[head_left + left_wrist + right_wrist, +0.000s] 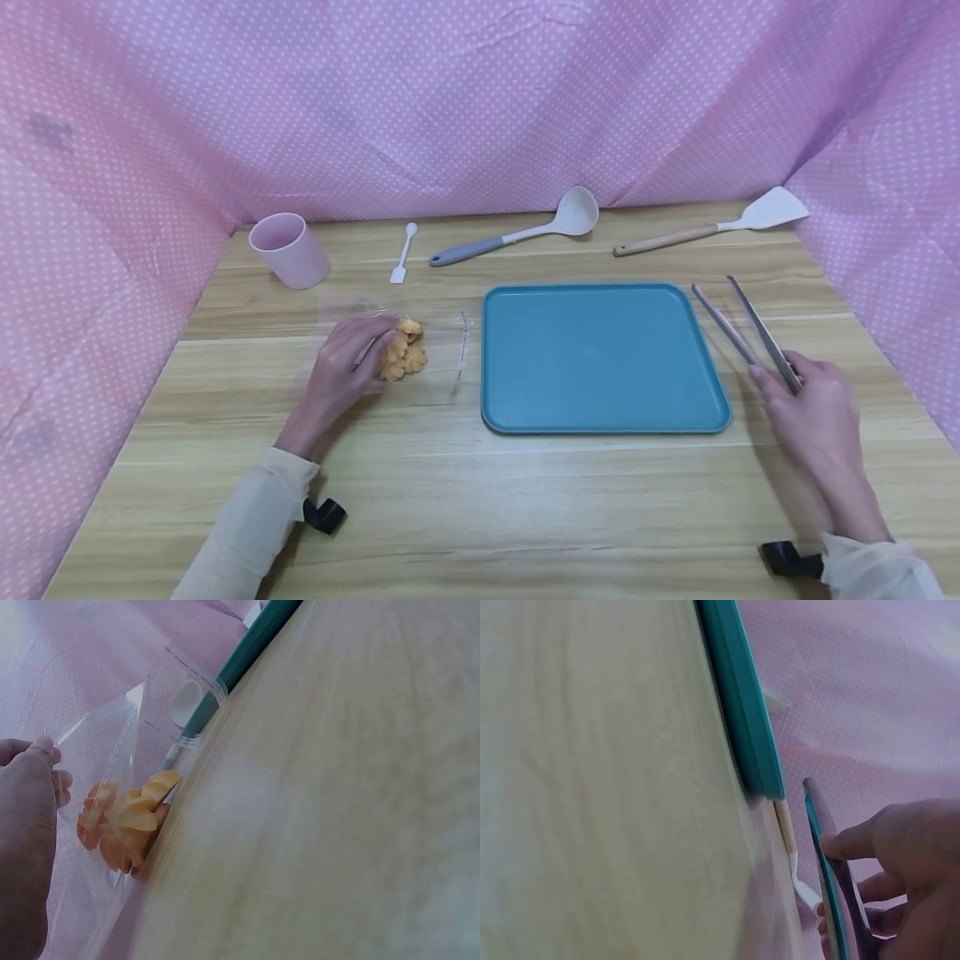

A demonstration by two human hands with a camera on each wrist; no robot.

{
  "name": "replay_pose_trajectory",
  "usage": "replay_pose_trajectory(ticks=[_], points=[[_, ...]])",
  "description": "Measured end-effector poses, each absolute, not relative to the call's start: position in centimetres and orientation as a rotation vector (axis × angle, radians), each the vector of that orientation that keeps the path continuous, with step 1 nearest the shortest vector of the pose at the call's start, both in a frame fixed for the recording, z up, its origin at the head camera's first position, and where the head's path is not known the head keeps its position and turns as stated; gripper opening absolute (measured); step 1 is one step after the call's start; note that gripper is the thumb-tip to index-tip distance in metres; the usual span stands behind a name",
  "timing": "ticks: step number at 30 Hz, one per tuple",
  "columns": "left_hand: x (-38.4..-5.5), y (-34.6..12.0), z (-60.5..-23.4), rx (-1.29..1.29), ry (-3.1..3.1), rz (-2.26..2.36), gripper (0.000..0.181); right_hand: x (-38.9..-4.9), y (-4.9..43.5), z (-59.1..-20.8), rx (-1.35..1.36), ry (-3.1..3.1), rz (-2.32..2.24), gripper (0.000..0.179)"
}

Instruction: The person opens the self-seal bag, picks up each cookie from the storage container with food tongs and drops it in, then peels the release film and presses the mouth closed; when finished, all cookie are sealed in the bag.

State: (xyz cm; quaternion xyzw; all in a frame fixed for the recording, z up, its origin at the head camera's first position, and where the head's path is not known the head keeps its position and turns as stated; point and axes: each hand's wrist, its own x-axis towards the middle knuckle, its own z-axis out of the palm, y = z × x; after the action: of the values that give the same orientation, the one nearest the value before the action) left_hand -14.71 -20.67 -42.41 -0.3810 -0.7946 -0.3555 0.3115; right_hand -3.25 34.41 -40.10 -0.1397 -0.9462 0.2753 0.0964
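Observation:
Flower-shaped cookies (405, 354) lie in a clear plastic bag (446, 342) on the left half of the table. My left hand (348, 362) pinches the bag's upper film beside the cookies; in the left wrist view the film (105, 731) is lifted into a peak at the fingertips. At the right, my right hand (821, 408) grips metal tongs (761, 329), their arms spread apart and tips pointing away from me, just right of the blue tray (600, 358). The right wrist view shows thumb and fingers around the tongs (832, 855).
Along the back stand a pink cup (291, 252), a small white double-ended spoon (404, 254), a ladle (525, 229) with a grey handle, and a white spatula (712, 229) with a wooden handle. A pink dotted curtain (450, 100) encloses the wooden table (465, 508).

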Motion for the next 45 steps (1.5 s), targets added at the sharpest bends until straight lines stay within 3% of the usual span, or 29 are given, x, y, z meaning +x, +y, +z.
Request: replay_pose_trajectory(ticks=[27, 45], points=[[-14.8, -20.7, -42.5, -1.007, -2.107, -0.909, 0.039, -2.8, 35.8, -42.0, -0.484, -2.767, 0.777, 0.05], [-14.7, -20.8, -42.4, -0.995, -2.116, -0.917, 0.038, -3.0, 34.9, -41.1, -0.474, -2.778, 0.748, 0.062]])
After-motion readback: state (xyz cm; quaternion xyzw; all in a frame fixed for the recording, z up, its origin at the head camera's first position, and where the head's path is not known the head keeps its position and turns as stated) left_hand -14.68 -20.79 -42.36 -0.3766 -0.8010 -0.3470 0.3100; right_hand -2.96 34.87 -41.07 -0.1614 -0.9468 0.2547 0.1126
